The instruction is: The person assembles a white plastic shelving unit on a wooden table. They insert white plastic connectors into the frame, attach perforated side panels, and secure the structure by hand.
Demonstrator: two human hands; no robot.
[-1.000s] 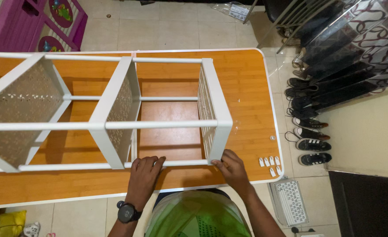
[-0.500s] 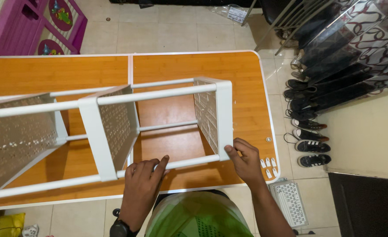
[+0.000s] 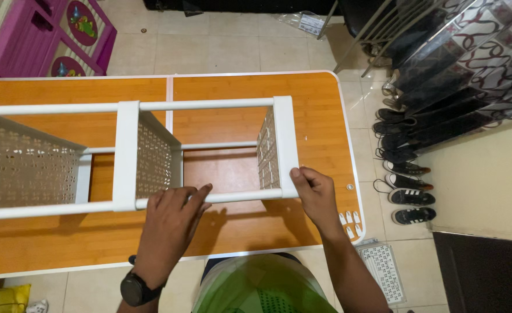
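Now that the white rack frame has swung level across the orange table, I see my left hand resting flat on its near rail and my right hand gripping the four o'clock corner post, so the turning looks finished.

We look down into a lived-in room of a home: pale floor tiles, a row of shoes lined up along the wall, a pink children's toy cabinet, and an orange wooden folding table
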